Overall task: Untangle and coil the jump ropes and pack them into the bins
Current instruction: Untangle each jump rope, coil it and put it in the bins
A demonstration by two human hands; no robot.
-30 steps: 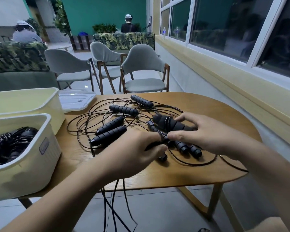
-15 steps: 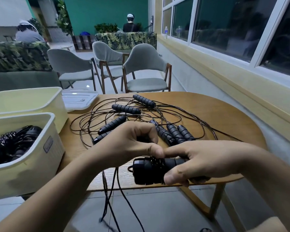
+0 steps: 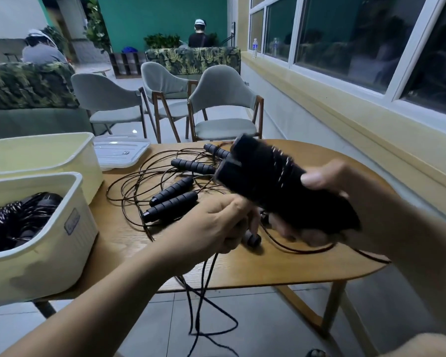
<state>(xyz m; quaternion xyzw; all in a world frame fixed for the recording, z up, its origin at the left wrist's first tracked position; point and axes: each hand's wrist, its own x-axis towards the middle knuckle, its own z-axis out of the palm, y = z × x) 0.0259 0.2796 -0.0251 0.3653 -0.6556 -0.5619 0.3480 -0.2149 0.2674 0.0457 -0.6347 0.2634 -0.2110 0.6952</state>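
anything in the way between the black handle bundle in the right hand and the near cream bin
Yes: the left hand, gripping a black cord, sits between the blurred black handle bundle in the right hand and the near cream plastic bin. The bin's top is open.

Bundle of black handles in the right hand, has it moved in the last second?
Yes. The bundle has risen off the table, and the right hand now holds it tilted above the loose ropes.
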